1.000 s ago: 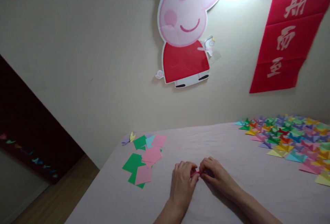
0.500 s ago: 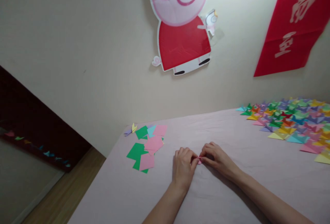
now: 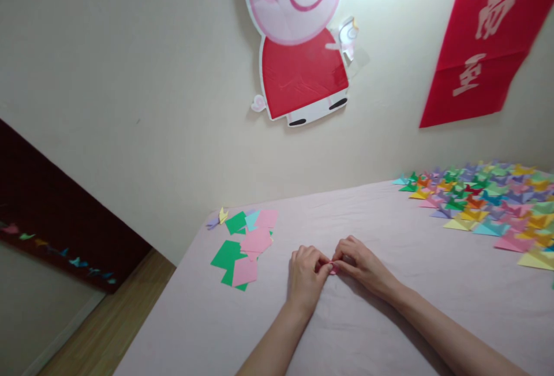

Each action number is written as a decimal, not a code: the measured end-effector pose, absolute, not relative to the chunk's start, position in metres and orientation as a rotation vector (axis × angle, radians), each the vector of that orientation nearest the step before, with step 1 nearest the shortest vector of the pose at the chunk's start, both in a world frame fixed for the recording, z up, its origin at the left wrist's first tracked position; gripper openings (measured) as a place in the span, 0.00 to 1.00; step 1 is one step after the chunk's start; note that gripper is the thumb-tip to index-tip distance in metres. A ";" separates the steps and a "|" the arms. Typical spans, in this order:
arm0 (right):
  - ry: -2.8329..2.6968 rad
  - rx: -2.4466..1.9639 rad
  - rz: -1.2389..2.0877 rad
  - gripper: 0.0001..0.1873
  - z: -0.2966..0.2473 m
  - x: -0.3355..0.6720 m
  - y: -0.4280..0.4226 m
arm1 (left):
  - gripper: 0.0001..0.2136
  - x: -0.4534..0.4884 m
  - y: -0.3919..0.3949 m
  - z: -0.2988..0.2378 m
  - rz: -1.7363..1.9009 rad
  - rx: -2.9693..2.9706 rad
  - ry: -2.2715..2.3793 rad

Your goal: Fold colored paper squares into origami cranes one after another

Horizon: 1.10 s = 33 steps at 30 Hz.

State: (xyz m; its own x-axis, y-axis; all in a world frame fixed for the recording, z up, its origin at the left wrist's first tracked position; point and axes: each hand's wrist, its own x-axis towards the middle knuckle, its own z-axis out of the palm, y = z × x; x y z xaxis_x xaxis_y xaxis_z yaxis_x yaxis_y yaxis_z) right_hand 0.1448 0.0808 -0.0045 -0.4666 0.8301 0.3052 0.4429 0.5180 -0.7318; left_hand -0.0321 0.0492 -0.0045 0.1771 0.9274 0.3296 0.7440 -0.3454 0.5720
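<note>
My left hand (image 3: 306, 276) and my right hand (image 3: 361, 262) meet fingertip to fingertip on the pale pink cloth-covered table (image 3: 389, 318). Between them they pinch a small folded piece of red-pink paper (image 3: 334, 267), mostly hidden by the fingers. Both hands have their fingers curled and pressed on the paper. To the left of my left hand lies a loose heap of green, pink and blue paper squares (image 3: 244, 243).
Several folded paper cranes in many colours (image 3: 485, 203) cover the table's far right. Two small folded pieces (image 3: 219, 218) lie at the far left corner. The table's left edge drops to a wooden floor (image 3: 108, 330). A cartoon pig cutout (image 3: 300, 47) and a red banner (image 3: 480, 47) hang on the wall.
The view has tilted downward, so the wall decorations sit higher in the picture. My hands have closed tighter over the paper, so less of it shows than a second ago.
</note>
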 end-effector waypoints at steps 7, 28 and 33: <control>-2.099 -1.018 0.763 0.15 -0.004 0.143 0.079 | 0.06 -0.033 0.050 -0.006 0.915 2.162 1.581; -1.560 -1.079 0.964 0.18 -0.007 0.116 0.075 | 0.05 -0.029 0.050 -0.008 1.462 1.859 1.494; -1.612 -1.021 0.937 0.16 -0.008 0.119 0.080 | 0.03 -0.029 0.053 -0.011 1.273 1.789 1.535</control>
